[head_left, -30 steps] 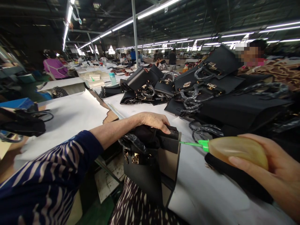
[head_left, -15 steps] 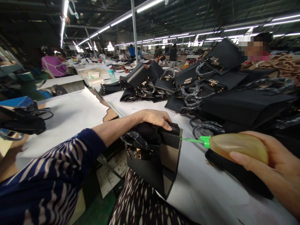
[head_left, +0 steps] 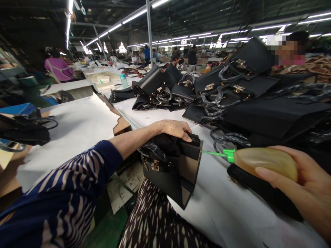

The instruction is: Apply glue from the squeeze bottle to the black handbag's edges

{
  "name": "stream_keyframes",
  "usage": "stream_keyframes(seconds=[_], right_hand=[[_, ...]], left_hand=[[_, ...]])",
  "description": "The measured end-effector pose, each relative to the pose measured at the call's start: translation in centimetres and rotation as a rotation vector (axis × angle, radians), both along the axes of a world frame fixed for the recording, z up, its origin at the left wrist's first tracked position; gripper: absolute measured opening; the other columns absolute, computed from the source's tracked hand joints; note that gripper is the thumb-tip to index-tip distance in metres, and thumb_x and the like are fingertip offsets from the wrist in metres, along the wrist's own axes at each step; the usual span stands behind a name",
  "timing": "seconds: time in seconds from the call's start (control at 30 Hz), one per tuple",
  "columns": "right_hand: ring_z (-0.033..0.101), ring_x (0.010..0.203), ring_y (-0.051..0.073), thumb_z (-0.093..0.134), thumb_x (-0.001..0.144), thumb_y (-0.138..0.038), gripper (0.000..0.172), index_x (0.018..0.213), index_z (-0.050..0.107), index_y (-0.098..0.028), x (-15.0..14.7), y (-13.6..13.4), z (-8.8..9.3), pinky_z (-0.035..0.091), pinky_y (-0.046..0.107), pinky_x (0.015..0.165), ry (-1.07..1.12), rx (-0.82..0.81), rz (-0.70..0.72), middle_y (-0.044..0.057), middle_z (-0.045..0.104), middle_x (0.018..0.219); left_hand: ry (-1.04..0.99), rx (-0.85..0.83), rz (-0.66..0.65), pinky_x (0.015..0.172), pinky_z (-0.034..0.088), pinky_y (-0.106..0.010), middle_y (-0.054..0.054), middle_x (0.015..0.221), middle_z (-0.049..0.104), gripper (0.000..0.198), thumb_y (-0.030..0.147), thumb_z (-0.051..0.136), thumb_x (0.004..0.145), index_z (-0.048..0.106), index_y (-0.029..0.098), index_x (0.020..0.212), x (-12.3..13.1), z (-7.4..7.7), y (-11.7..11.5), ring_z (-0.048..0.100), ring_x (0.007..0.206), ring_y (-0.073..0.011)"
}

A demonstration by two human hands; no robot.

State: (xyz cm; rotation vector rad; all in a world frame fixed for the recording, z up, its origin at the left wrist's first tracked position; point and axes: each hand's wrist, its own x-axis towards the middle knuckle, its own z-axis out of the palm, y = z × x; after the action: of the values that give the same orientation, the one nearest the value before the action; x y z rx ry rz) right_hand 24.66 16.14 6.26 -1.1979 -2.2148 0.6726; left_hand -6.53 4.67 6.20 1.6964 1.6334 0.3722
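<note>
A black handbag (head_left: 162, 179) with gold clasp hardware and a wrapped handle stands at the table's near edge, one end facing right and showing a beige inner panel. My left hand (head_left: 177, 130) is closed over the bag's top edge, thumb and fingers gripping it. In my right hand (head_left: 297, 179) is a squeeze bottle (head_left: 266, 162) of yellowish-brown liquid, held on its side. Its thin green nozzle (head_left: 214, 153) points left, the tip at or very close to the upper corner of the bag's open end; actual contact cannot be made out.
Black handbags (head_left: 227, 86) with plastic-wrapped handles lie heaped across the table's far side. Under the bottle lies another black piece (head_left: 248, 182) on the white paper (head_left: 219, 210). At left, a black bag (head_left: 23, 129) rests near white sheeting (head_left: 74, 120). People work further back.
The handbag and both hands appear slightly further right in the view. The nozzle tip stays by the bag's upper right corner, and both grips look the same.
</note>
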Motion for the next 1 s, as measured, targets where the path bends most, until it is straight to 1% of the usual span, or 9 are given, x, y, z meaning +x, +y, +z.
stream_keyframes(seconds=[0.1, 0.2, 0.27, 0.37, 0.43, 0.57, 0.73, 0.83, 1.0], right_hand=[[0.061, 0.079, 0.031, 0.07, 0.048, -0.068, 0.066, 0.102, 0.062, -0.032, -0.9, -0.5, 0.5, 0.055, 0.041, 0.063, 0.007, -0.058, 0.002, 0.001, 0.066, 0.087], [0.062, 0.078, 0.031, 0.071, 0.045, -0.066, 0.068, 0.101, 0.062, -0.03, -1.4, -0.9, 0.9, 0.055, 0.041, 0.063, 0.007, -0.086, -0.014, 0.001, 0.067, 0.087], [0.062, 0.075, 0.03, 0.071, 0.044, -0.066, 0.066, 0.099, 0.062, -0.03, -1.5, -1.1, 1.0, 0.055, 0.04, 0.063, 0.001, -0.099, -0.009, 0.0, 0.067, 0.085], [0.062, 0.076, 0.029, 0.072, 0.043, -0.068, 0.067, 0.099, 0.062, -0.033, -1.2, -1.1, 0.9, 0.055, 0.039, 0.062, -0.03, -0.113, 0.005, -0.002, 0.068, 0.084], [0.063, 0.078, 0.029, 0.072, 0.043, -0.071, 0.069, 0.101, 0.062, -0.036, -0.8, -1.1, 0.7, 0.055, 0.039, 0.062, -0.058, -0.118, 0.011, -0.004, 0.068, 0.086], [0.064, 0.08, 0.028, 0.072, 0.046, -0.073, 0.066, 0.101, 0.061, -0.039, -0.3, -1.1, 0.1, 0.055, 0.037, 0.063, -0.088, -0.112, 0.028, -0.005, 0.068, 0.088], [0.064, 0.081, 0.029, 0.072, 0.043, -0.074, 0.071, 0.102, 0.061, -0.037, -0.2, -1.6, -0.4, 0.054, 0.035, 0.059, -0.1, -0.2, -0.021, -0.005, 0.069, 0.086], [0.064, 0.083, 0.029, 0.072, 0.041, -0.074, 0.072, 0.103, 0.061, -0.039, 0.1, -1.7, -0.8, 0.054, 0.035, 0.058, -0.147, -0.226, -0.03, -0.005, 0.07, 0.088], [0.064, 0.086, 0.028, 0.071, 0.047, -0.074, 0.07, 0.107, 0.059, -0.04, 0.8, -1.9, -1.5, 0.053, 0.037, 0.064, -0.183, -0.239, -0.017, -0.006, 0.069, 0.092]], left_hand=[[-0.035, -0.004, 0.0, 0.072, 0.042, -0.023, -0.003, 0.09, 0.07, 0.031, 0.033, 0.06, 0.079, 0.069, 0.01, 0.098, -0.1, -0.3, 0.1, 0.059, 0.083, -0.0181], [-0.053, 0.01, -0.008, 0.071, 0.042, -0.023, -0.004, 0.088, 0.069, 0.032, 0.033, 0.059, 0.078, 0.069, 0.009, 0.096, -0.2, -0.5, 0.1, 0.059, 0.082, -0.0183], [-0.054, 0.016, -0.017, 0.071, 0.042, -0.023, -0.004, 0.087, 0.069, 0.032, 0.033, 0.058, 0.077, 0.069, 0.008, 0.095, -0.3, -0.6, 0.2, 0.059, 0.081, -0.0184], [-0.048, 0.013, -0.018, 0.071, 0.042, -0.023, -0.005, 0.088, 0.069, 0.033, 0.033, 0.058, 0.077, 0.068, 0.008, 0.096, -0.3, -0.4, 0.1, 0.059, 0.082, -0.0187], [-0.033, 0.011, -0.009, 0.072, 0.042, -0.023, -0.005, 0.089, 0.069, 0.034, 0.034, 0.058, 0.078, 0.068, 0.009, 0.098, -0.2, -0.3, 0.0, 0.059, 0.083, -0.0188], [-0.014, 0.015, 0.005, 0.073, 0.04, -0.023, -0.004, 0.09, 0.069, 0.033, 0.034, 0.058, 0.078, 0.069, 0.011, 0.099, 0.0, -0.1, -0.1, 0.058, 0.085, -0.0183], [-0.029, 0.046, -0.007, 0.073, 0.041, -0.025, -0.005, 0.087, 0.069, 0.033, 0.034, 0.059, 0.077, 0.07, 0.009, 0.096, -0.1, -0.6, 0.0, 0.058, 0.083, -0.0199], [-0.025, 0.051, -0.012, 0.072, 0.041, -0.025, -0.004, 0.085, 0.069, 0.032, 0.033, 0.058, 0.078, 0.069, 0.009, 0.094, -0.2, -0.8, 0.1, 0.058, 0.081, -0.0186], [0.01, 0.063, -0.021, 0.069, 0.04, -0.023, -0.002, 0.083, 0.068, 0.029, 0.033, 0.057, 0.078, 0.069, 0.01, 0.092, -0.2, -0.8, 0.1, 0.058, 0.079, -0.0169]])
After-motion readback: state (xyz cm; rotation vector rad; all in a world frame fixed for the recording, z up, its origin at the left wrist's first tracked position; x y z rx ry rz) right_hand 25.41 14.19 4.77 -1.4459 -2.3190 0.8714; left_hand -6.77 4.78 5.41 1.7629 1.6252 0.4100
